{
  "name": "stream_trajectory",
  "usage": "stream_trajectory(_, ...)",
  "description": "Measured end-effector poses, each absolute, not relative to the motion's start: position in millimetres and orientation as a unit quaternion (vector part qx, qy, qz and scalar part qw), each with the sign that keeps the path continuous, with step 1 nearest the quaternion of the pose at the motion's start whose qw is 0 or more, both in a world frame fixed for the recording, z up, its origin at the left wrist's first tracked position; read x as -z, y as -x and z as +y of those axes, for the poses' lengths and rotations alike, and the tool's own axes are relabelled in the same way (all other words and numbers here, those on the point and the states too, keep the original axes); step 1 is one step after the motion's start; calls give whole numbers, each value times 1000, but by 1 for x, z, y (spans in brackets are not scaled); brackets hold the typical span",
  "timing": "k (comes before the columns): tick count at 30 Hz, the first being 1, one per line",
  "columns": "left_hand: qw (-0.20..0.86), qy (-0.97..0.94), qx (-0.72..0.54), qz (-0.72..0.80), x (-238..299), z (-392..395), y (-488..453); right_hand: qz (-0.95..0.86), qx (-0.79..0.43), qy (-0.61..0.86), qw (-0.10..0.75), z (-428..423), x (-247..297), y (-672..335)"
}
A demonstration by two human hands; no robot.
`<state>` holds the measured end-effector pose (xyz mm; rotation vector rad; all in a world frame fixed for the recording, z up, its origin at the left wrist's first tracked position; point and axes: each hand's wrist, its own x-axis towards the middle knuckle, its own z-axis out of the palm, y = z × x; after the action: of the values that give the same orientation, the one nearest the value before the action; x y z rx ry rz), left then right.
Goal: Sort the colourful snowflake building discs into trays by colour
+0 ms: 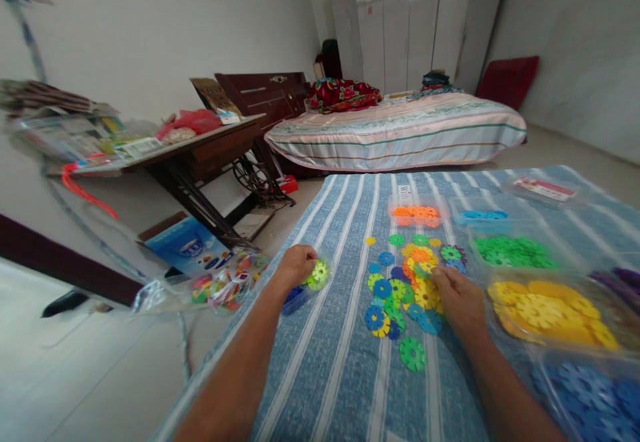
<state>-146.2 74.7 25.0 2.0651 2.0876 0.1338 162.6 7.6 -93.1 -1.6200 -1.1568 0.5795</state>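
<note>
My left hand [299, 265] is closed, its fingers curled together at the edge of a small clear container. Yellow-green notched discs [319, 274] lie in that container, with dark blue ones [294, 299] nearer me. Whatever those fingers grip is hidden. At the right side of a loose pile of mixed plastic discs, my right hand [459, 299] is closed with thumb and fingertips together. Yellow discs [426, 295] lie against its fingertips; I cannot make out a piece in its grasp. Orange discs [421, 255] top the pile, and a green disc [413, 354] lies apart in front.
Clear boxes of orange [415, 215], light blue [484, 215], green [515, 252], yellow [545, 312] and blue discs [590, 395] stand behind and right of the pile. A striped cloth [330, 362] covers the table. A sewing-machine table [200, 142] and a bed [390, 135] stand beyond.
</note>
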Motion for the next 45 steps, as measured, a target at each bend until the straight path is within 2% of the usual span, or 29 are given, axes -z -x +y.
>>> stream_trajectory(2, 50, -698, -63, 712, -30, 69, 138, -483, -241, 671, 508, 9, 95, -164)
stream_trajectory(4, 52, -718, -80, 690, -37, 58, 125, -483, -244, 671, 507, 9, 95, -164)
stream_trajectory(10, 209, -801, -34, 560, -30, 15, 79, -480, -236, 673, 511, 5, 85, -159)
stream_trajectory(15, 213, -802, 7, 557, -1, -1, 65, -486, -232, 668, 513, 4, 81, -158)
stream_trajectory(18, 218, -794, -13, 567, 9, -2, 66, -480, -231, 671, 516, 5, 81, -157)
stream_trajectory(31, 376, -716, -94, 581, 22, 7, 71, -490, -213, 657, 532, 10, 78, -154)
stream_trajectory(39, 479, -666, -148, 552, -4, 14, 69, -486, -215, 643, 551, 13, 78, -152)
stream_trajectory(45, 566, -636, -195, 487, -29, -11, -8, -492, -221, 652, 533, 11, 77, -155)
